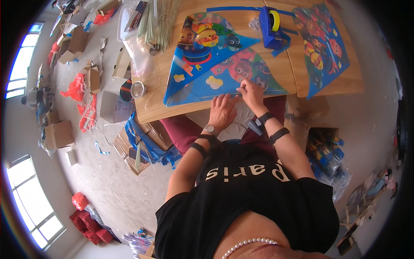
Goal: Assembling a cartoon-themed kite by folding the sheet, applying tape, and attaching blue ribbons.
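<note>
A blue kite [196, 88] printed with cartoon figures lies on the wooden table before me, its lower edge along the table's front. My left hand [223, 113] rests on that lower edge, fingers stretched out and slightly apart. Just to its right, my right hand [253, 96] pinches the same edge between thumb and fingers. Whether a thin rod or tape sits under the fingertips is hidden. A second printed kite [323, 54] lies on the table to the right.
A blue tape dispenser [271, 36] with a yellow roll stands behind the kite. Pale thin rods [157, 21] lie at the back left, a round container [138, 90] at the left corner. Stacked cardboard [129, 149] with blue strips is below, wrapped bundles [330, 159] at the right.
</note>
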The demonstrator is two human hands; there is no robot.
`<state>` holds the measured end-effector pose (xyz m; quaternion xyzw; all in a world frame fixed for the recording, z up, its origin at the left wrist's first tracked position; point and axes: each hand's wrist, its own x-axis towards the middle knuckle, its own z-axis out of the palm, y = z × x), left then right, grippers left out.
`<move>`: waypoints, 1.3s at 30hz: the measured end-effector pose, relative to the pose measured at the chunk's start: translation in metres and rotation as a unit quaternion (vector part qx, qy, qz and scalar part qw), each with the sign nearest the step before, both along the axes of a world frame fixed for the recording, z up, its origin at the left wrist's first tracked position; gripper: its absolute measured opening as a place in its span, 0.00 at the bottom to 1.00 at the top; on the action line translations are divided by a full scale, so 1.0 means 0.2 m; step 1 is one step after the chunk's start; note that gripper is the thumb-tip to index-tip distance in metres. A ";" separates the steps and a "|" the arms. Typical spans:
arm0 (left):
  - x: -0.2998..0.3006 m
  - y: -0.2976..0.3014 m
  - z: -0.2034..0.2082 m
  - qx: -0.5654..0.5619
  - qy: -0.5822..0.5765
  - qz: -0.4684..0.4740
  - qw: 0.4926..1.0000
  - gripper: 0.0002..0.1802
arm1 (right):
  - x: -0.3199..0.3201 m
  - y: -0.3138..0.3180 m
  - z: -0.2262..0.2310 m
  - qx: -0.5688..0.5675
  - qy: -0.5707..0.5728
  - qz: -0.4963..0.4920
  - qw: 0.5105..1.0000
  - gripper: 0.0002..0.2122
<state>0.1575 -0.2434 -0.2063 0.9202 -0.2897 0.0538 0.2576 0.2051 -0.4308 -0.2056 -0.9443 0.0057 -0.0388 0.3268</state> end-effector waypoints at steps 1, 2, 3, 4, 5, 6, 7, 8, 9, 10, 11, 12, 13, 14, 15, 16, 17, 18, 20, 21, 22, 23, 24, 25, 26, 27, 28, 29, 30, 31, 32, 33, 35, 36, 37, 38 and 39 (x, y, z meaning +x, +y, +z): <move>0.01 0.00 0.00 -0.005 -0.003 -0.004 1.000 0.36 | 0.00 -0.01 -0.01 -0.001 0.001 0.000 1.000 0.12; 0.01 0.00 0.00 -0.006 -0.005 -0.006 1.000 0.36 | 0.00 -0.02 -0.02 -0.001 -0.001 -0.001 1.000 0.12; 0.02 0.02 -0.01 -0.019 0.017 -0.015 1.000 0.33 | 0.00 -0.03 -0.03 0.012 -0.034 0.007 0.999 0.11; 0.04 0.04 -0.01 -0.032 0.038 -0.025 0.998 0.31 | 0.00 -0.03 -0.05 0.024 -0.068 0.015 0.997 0.11; 0.06 0.07 -0.01 -0.031 0.033 -0.025 0.999 0.31 | 0.00 -0.05 -0.05 0.024 -0.073 0.015 0.997 0.11; 0.11 0.09 -0.01 -0.016 0.071 -0.043 0.996 0.30 | -0.01 -0.08 -0.07 0.048 -0.068 0.030 0.996 0.12; 0.15 0.12 0.00 0.002 0.111 -0.059 0.992 0.29 | -0.02 -0.10 -0.06 0.073 -0.063 0.046 0.994 0.13; 0.20 0.14 0.03 0.003 0.104 -0.061 0.993 0.29 | -0.05 -0.14 -0.05 0.073 -0.070 0.044 0.994 0.13; 0.24 0.17 0.07 0.038 0.011 0.025 0.999 0.28 | -0.09 -0.15 -0.02 0.024 -0.112 0.054 0.992 0.14; 0.29 0.20 0.10 0.070 -0.084 0.110 0.988 0.27 | -0.13 -0.18 0.00 -0.026 -0.155 0.061 0.986 0.16; 0.35 0.23 0.11 0.097 -0.083 0.134 0.983 0.26 | -0.18 -0.22 0.02 -0.045 -0.084 0.067 0.993 0.21; 0.40 0.29 0.11 0.126 -0.085 0.162 0.975 0.26 | -0.21 -0.22 0.04 -0.043 -0.094 0.067 0.992 0.21; 0.45 0.38 0.10 0.124 -0.078 0.152 0.977 0.27 | -0.22 -0.20 0.06 -0.061 -0.095 0.078 0.991 0.23; 0.50 0.47 0.09 0.128 -0.089 0.154 0.976 0.27 | -0.23 -0.18 0.08 -0.078 -0.096 0.088 0.988 0.25; 0.57 0.47 0.12 0.160 -0.028 0.141 0.976 0.28 | -0.26 -0.21 0.08 -0.075 -0.084 0.090 0.990 0.28; 0.62 0.48 0.16 0.194 0.032 0.129 0.972 0.30 | -0.27 -0.23 0.08 -0.075 -0.094 0.081 0.989 0.28; 0.65 0.50 0.19 0.162 0.004 0.120 0.979 0.30 | -0.27 -0.25 0.08 -0.085 -0.094 0.094 0.987 0.28; 0.69 0.47 0.25 0.160 -0.005 0.109 0.981 0.30 | -0.27 -0.28 0.06 -0.099 -0.091 0.101 0.986 0.28; 0.71 0.50 0.37 0.064 -0.006 0.108 0.992 0.30 | -0.28 -0.31 0.03 -0.094 -0.108 0.088 0.986 0.26; 0.74 0.60 0.40 0.070 -0.081 0.095 0.990 0.32 | -0.26 -0.30 0.03 -0.090 -0.124 0.099 0.983 0.23; 0.74 0.61 0.50 0.067 -0.066 0.095 0.991 0.33 | -0.28 -0.34 0.02 -0.093 -0.130 0.100 0.982 0.21; 0.75 0.63 0.59 0.082 -0.098 0.080 0.989 0.32 | -0.31 -0.39 0.00 -0.095 -0.132 0.090 0.983 0.21; 0.74 0.71 0.69 0.101 -0.133 0.075 0.983 0.32 | -0.31 -0.39 0.02 -0.080 -0.143 0.104 0.981 0.18; 0.73 0.78 0.80 0.100 -0.143 0.081 0.981 0.31 | -0.31 -0.41 0.04 -0.067 -0.154 0.120 0.979 0.16; 0.71 0.84 0.89 0.098 -0.152 0.087 0.980 0.30 | -0.32 -0.44 0.05 -0.065 -0.160 0.119 0.978 0.16; 0.70 0.94 0.96 0.073 -0.170 0.073 0.980 0.31 | -0.32 -0.47 0.08 0.009 -0.130 0.124 0.984 0.14; 0.67 0.98 1.07 0.063 -0.124 0.081 0.987 0.30 | -0.33 -0.50 0.12 0.079 -0.097 0.125 0.984 0.12; 0.60 0.99 1.22 0.050 -0.092 0.088 0.991 0.29 | -0.34 -0.52 0.23 0.085 -0.093 0.108 0.986 0.10; 0.54 0.97 1.37 0.030 -0.060 0.089 0.994 0.28 | -0.34 -0.63 0.26 0.158 0.000 0.094 0.983 0.11; 0.49 1.02 1.46 0.020 -0.072 0.092 0.993 0.27 | -0.33 -0.66 0.40 0.186 0.010 0.085 0.979 0.08; 0.48 1.05 1.52 0.005 -0.082 0.086 0.993 0.26 | -0.33 -0.71 0.59 0.236 0.057 0.070 0.968 0.07; 0.49 1.07 1.56 0.023 -0.124 0.089 0.988 0.25 | -0.32 -0.77 0.76 0.283 0.104 0.052 0.952 0.07; 0.50 1.05 1.68 -0.042 -0.155 0.063 0.985 0.16 | -0.29 -0.94 0.95 0.298 0.066 0.073 0.949 0.05; 0.51 1.06 1.71 -0.093 -0.164 0.067 0.980 0.12 | -0.25 -0.98 1.06 0.304 0.051 0.053 0.950 0.07; 0.52 1.04 1.75 -0.116 -0.168 0.077 0.976 0.09 | -0.22 -1.02 1.15 0.307 0.036 0.029 0.950 0.09; 0.55 1.01 1.78 -0.139 -0.172 0.087 0.971 0.07 | -0.17 -1.07 1.21 0.304 0.034 0.029 0.952 0.09; 0.58 1.00 1.79 -0.128 -0.158 0.097 0.974 0.07 | -0.10 -1.11 1.26 0.163 -0.025 0.012 0.986 0.11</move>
